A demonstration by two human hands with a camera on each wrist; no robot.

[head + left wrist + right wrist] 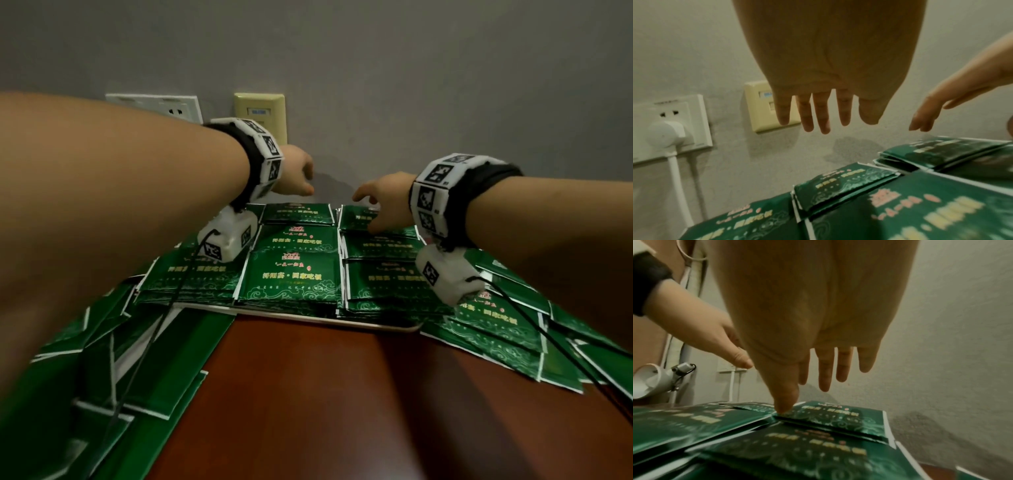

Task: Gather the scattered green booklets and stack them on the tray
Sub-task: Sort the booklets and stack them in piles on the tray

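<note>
Your right hand (809, 308) hovers with fingers (825, 369) straight, thumb tip touching the far glossy green paper booklets (298, 267) stacked on the pale flat tray (376, 325) mid-frame. Your left hand (830, 53), fingers spread and holding nothing, hangs above them. More booklets litter the reddish-brown wooden desk (308, 394).

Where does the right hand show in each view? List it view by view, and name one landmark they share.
Head: the right hand is right of centre, reaching over the far right booklet stack.
Left wrist: it enters at the right edge, fingertips above that stack.
Right wrist: it fills the top centre, thumb tip touching the top of that stack.
Shared landmark: that stack, by the grey wall.
</note>
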